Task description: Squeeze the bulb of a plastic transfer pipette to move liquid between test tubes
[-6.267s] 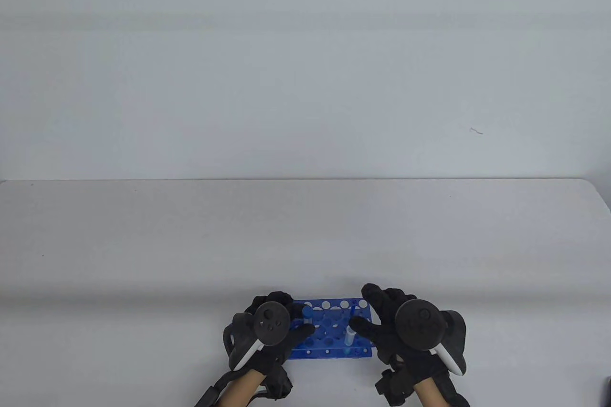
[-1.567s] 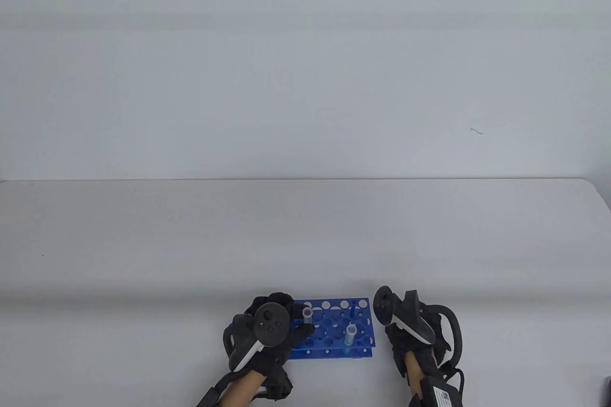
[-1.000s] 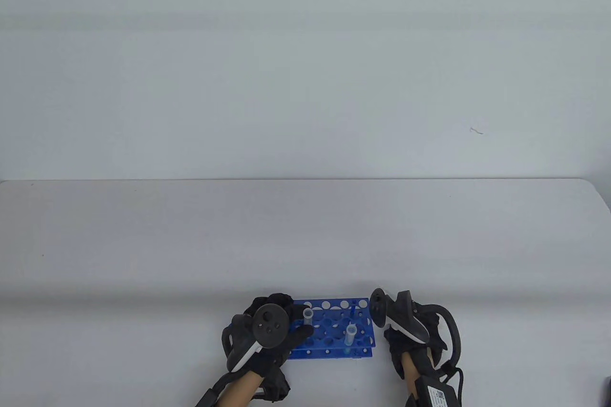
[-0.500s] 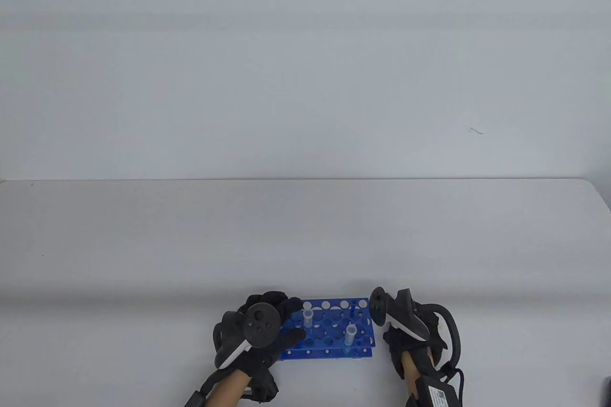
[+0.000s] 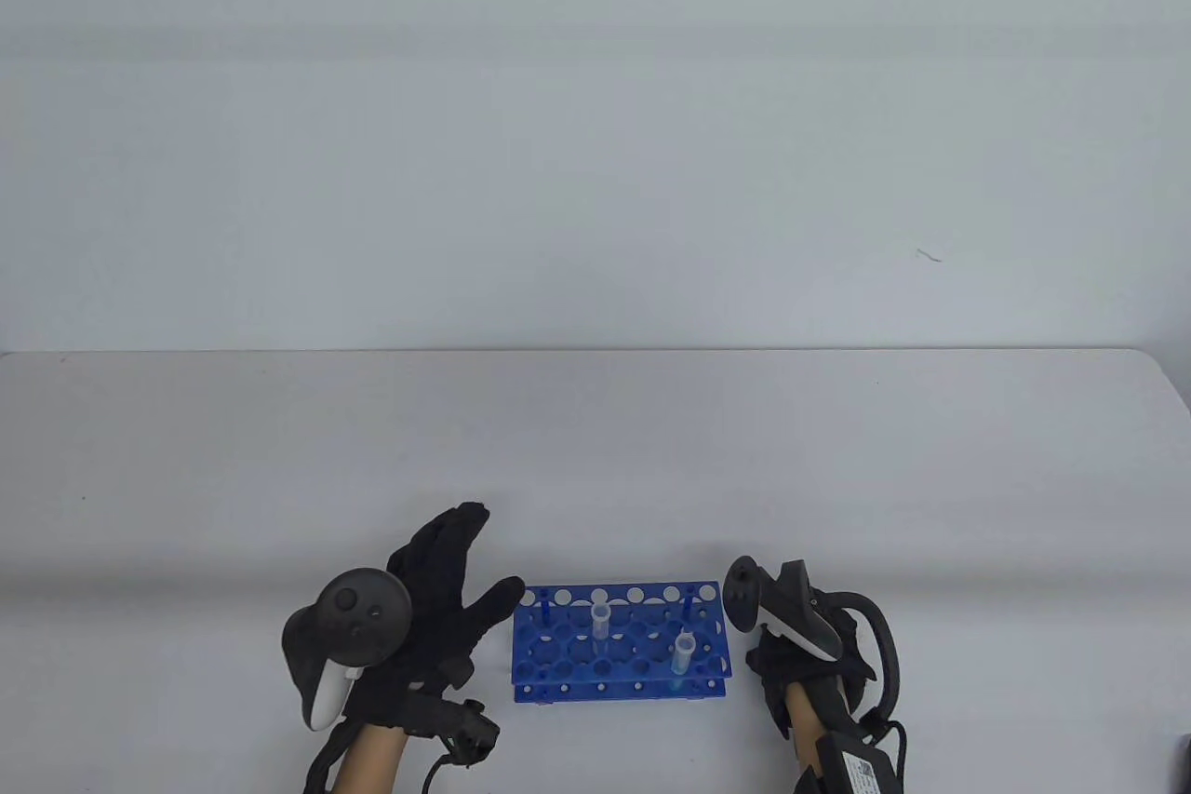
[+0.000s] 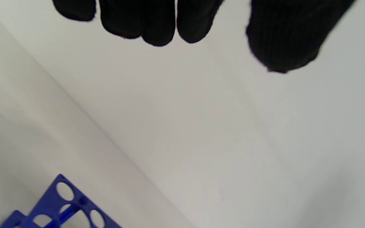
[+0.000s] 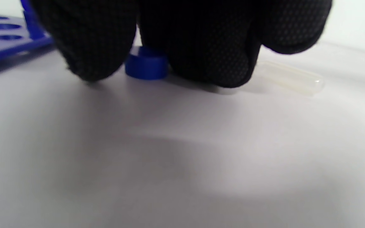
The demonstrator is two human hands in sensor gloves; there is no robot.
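Observation:
A blue tube rack (image 5: 568,645) stands near the table's front edge with two clear open tubes upright in it, one left of the middle (image 5: 600,622) and one at the right (image 5: 685,651). My left hand (image 5: 451,580) is open with its fingers spread, lifted to the left of the rack and holding nothing; its fingertips (image 6: 157,28) hang free. My right hand (image 5: 791,659) is turned on its side just right of the rack. Its fingers (image 7: 208,47) press down to the table on a clear pipette (image 7: 291,79) lying there, beside a blue cap (image 7: 146,66). Its grip is hidden.
A corner of the rack (image 6: 62,199) shows in the left wrist view, and its edge (image 7: 2,34) shows in the right wrist view. The white table (image 5: 595,459) stretches far back to a plain wall.
My left hand has let go of the rack's left end, opened, and moved left and up away from it. My right hand has stayed beside the rack.

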